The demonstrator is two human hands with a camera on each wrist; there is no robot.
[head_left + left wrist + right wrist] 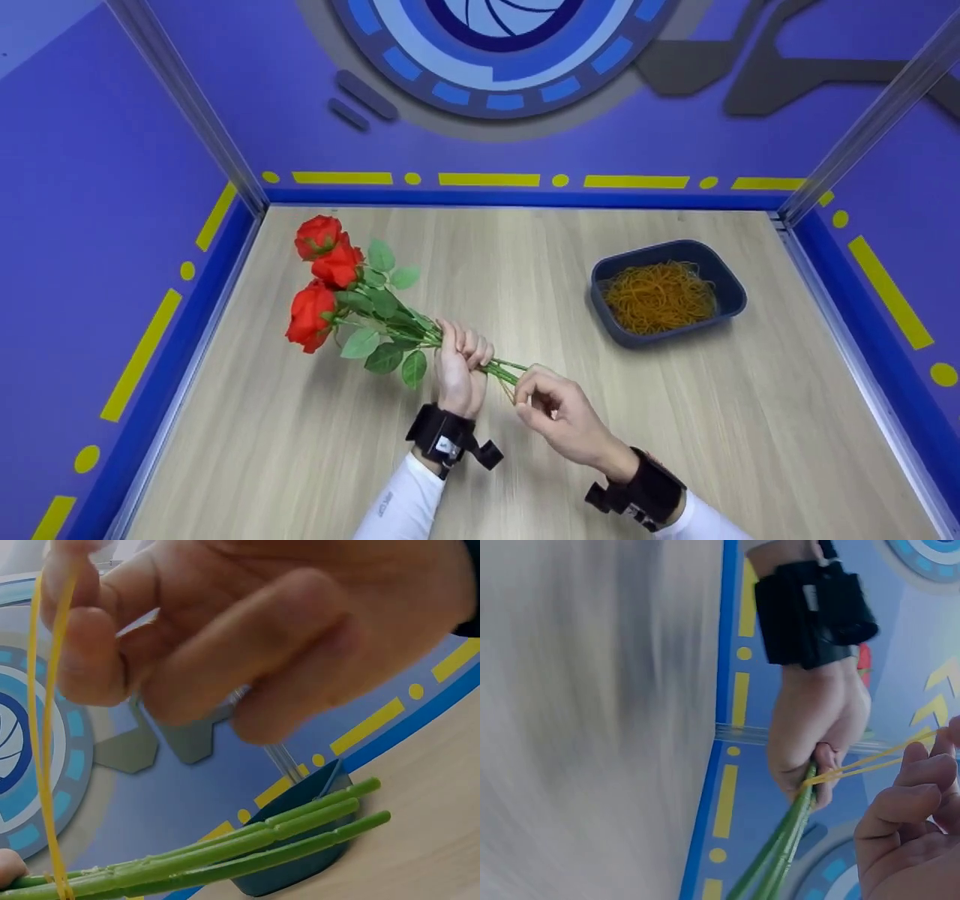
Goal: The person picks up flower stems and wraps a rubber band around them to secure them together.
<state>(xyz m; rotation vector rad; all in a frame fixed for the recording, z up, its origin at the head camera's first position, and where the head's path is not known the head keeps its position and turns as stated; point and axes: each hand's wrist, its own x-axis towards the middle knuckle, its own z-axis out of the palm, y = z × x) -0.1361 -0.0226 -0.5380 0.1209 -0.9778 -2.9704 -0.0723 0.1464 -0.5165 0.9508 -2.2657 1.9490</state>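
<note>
The right hand (566, 416) holds a stretched rubber band (49, 817) looped round the stems (225, 848); the left hand (461, 371) grips them, roses (336, 264) toward ten o'clock. Pulling evenly, stems bunched tight, should serve best. Tub (660, 337): right hand's one o'clock.

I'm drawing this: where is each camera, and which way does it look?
Head: worn on the head; faces forward and down at roses, tub, left hand and right hand.
Left wrist: worn there; faces stems and the right hand; a bit of left hand shows.
Right wrist: worn there; faces the left hand; part of right hand shows too.
Both wrist views share the band.
</note>
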